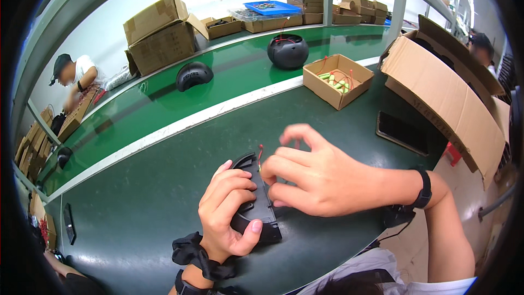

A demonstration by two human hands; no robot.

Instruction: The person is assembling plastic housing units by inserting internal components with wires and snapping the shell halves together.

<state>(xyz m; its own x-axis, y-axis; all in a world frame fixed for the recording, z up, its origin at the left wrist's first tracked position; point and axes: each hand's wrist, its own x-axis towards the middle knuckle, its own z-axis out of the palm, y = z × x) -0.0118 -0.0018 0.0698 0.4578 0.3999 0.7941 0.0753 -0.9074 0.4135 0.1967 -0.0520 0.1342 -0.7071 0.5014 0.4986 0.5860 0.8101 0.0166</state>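
Here the black plastic housing (256,202) lies on the dark green worktable (142,196), close to the person's near edge and between both hands. It is a curved, shell-like piece with a rounded upper rim and a flat ribbed face, matte black; much of it is hidden under the hands. A thin red wire (260,153) rises from its upper end, with a small red tip.

The left hand (229,213) grips the housing from the left, fingers curled over its top and the thumb pressed against its lower edge. The right hand (322,177) rests against the housing's right side, its fingers bent and bunched close together at the rim near the wire; whether they pinch the wire cannot be told. A black band sits on the right wrist.

Farther back, a small open cardboard box (338,79) holds green cylindrical parts with red leads. A round black shell (287,51) and a half shell (194,75) lie on the lighter green conveyor belt (229,71). A dark phone (402,132) lies to the right.
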